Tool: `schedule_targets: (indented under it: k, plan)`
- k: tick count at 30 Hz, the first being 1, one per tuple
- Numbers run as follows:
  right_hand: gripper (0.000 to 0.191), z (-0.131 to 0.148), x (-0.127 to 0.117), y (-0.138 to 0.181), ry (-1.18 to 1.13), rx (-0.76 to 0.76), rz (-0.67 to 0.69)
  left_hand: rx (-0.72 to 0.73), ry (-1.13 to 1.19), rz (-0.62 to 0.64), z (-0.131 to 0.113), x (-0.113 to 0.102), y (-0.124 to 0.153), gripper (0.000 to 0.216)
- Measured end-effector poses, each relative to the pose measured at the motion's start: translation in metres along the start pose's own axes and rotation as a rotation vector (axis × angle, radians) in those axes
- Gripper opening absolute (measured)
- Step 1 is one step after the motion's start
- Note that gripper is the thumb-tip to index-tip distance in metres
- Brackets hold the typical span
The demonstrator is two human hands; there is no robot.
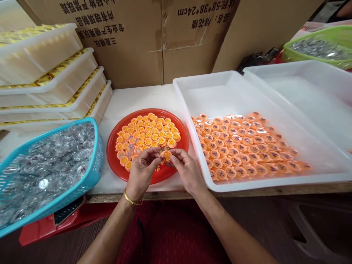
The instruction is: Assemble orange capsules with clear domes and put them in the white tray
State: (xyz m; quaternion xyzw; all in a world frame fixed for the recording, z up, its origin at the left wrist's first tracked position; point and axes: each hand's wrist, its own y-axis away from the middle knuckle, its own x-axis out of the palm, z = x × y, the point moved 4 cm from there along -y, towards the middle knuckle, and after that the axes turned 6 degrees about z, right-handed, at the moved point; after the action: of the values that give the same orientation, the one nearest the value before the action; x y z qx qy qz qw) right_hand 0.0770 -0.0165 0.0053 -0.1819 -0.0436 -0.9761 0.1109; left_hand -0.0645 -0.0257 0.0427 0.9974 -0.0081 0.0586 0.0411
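Observation:
Between my two hands is a small orange cup-shaped piece (pixel 165 156) with a yellow patterned centre. My left hand (pixel 145 165) pinches it from the left, and my right hand (pixel 185 167) grips its right side. Both hands are over the near right part of a round red plate (pixel 111 146). Many similar orange pieces (pixel 148 134) lie on that plate, along with a few tiny orange bits. To the right, a white tray (pixel 192 154) holds rows of orange pieces with dark printed centres and clear tops (pixel 242 146).
A blue basket (pixel 96 157) of clear plastic pieces (pixel 55 165) stands at the left. Behind it are stacked white trays (pixel 63 66) with yellow contents. Cardboard boxes (pixel 137 62) line the back. Another white tray (pixel 302 88) and a green basket (pixel 291 55) are at the right.

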Motion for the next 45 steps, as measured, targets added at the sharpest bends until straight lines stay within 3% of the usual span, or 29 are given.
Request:
schedule_targets:
  k: [13,23,40,45]
  plan:
    - [0.026,0.002,-0.001,0.001,0.005,0.009,-0.020,0.217,-0.420,0.053,-0.016,0.003,0.014,0.025]
    - [0.029,0.003,0.000,0.001,0.066,0.026,0.011,0.030,-0.597,0.277,-0.019,0.003,-0.017,0.017]
    - [0.028,0.006,0.002,0.001,0.246,-0.072,0.094,0.093,-0.745,0.314,-0.030,0.003,-0.036,0.010]
    - [0.030,0.000,0.001,0.000,0.274,-0.085,0.052,0.142,-0.825,0.383,-0.034,0.010,-0.036,0.005]
